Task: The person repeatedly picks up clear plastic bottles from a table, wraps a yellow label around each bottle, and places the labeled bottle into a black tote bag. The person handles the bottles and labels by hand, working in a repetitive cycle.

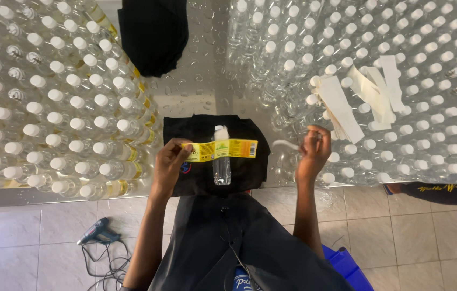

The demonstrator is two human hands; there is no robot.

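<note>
Where the frame begins at your left, labelled bottles (50, 108) with white caps crowd the table (196, 81), their far rows cut off by the edge. On the floor below lies a heat gun (98, 233), its cord tangled. Your left hand (170, 161) pinches one end of a yellow label (220, 150), held flat above a clear bottle (221, 161) lying on a black cloth (250, 161). The label hides part of that bottle. Your right hand (313, 152) is curled, fingertips pinching a thin white strip (285, 143) that is hard to make out. White backing strips (363, 97) lie on unlabelled bottles (427, 81) at right.
</note>
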